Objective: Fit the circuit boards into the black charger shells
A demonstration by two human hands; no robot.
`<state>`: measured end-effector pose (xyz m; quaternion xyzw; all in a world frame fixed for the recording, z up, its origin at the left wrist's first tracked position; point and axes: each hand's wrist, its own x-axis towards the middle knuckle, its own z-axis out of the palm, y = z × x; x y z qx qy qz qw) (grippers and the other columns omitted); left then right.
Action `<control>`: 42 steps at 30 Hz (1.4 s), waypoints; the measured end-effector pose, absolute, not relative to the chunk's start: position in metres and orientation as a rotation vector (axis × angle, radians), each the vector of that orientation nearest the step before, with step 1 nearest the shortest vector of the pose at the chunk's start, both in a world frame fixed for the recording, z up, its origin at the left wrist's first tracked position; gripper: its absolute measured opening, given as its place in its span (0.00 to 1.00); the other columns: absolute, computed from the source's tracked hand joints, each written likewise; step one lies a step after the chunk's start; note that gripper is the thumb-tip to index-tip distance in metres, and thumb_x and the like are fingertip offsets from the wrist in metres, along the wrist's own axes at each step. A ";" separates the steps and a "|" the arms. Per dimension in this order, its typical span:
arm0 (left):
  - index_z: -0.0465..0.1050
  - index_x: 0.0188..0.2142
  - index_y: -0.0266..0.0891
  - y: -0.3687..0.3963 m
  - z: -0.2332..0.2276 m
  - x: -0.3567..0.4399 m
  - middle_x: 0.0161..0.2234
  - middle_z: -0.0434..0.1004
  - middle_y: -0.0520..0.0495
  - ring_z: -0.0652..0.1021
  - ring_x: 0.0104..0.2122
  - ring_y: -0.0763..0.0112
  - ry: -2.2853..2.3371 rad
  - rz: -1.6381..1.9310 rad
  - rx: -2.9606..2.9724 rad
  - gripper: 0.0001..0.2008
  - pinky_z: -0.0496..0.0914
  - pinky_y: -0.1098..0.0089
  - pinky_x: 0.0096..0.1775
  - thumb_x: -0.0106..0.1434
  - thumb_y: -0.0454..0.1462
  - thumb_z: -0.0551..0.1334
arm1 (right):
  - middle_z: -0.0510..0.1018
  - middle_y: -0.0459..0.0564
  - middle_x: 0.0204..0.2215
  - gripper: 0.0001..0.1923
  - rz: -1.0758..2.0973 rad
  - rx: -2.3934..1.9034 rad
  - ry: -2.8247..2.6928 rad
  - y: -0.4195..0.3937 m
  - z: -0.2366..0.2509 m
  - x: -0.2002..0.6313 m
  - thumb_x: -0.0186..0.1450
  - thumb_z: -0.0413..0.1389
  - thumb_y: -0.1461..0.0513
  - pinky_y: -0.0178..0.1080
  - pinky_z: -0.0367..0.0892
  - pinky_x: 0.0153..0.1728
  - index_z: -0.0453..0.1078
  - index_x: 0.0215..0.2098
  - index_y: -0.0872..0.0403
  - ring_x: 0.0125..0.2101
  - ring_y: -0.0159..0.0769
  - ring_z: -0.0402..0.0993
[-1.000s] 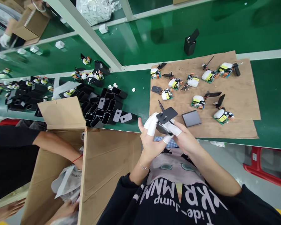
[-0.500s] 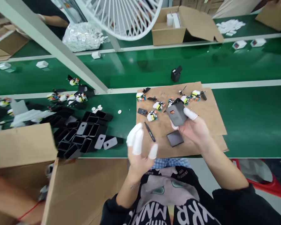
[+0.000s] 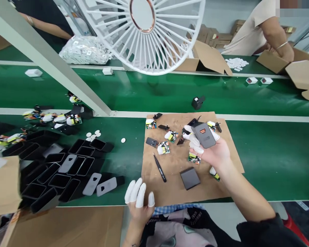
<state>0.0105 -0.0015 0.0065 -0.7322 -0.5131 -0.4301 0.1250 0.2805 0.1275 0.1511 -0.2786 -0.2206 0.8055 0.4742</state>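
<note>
Above the brown cardboard sheet (image 3: 216, 185) on the green desk (image 3: 273, 154), the right hand (image 3: 211, 149) grips a dark grey rectangular charger housing (image 3: 205, 134).
The left hand (image 3: 139, 202) hovers at the desk's near edge, its white-capped fingers (image 3: 135, 190) loosely spread and holding nothing; thin black tweezers (image 3: 160, 167) and a flat grey square plate (image 3: 190, 178) lie on the cardboard between both hands.

White block lettering runs across the person's black printed shirt (image 3: 195, 223) at the bottom edge of the view. It appears upside down and partly cut off, and only fragments such as "UNIV" can be made out. The grey rectangular charger casing (image 3: 205, 135) shows small markings, too tiny to read. No other text is legible.
</note>
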 end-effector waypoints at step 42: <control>0.68 0.54 0.33 -0.011 0.007 0.020 0.48 0.77 0.35 0.72 0.56 0.54 -1.559 -1.446 -1.995 0.24 0.70 0.52 0.53 0.57 0.29 0.58 | 0.78 0.53 0.43 0.14 0.561 -1.116 -2.507 0.282 0.104 0.149 0.67 0.59 0.56 0.54 0.67 0.52 0.72 0.45 0.57 0.45 0.44 0.75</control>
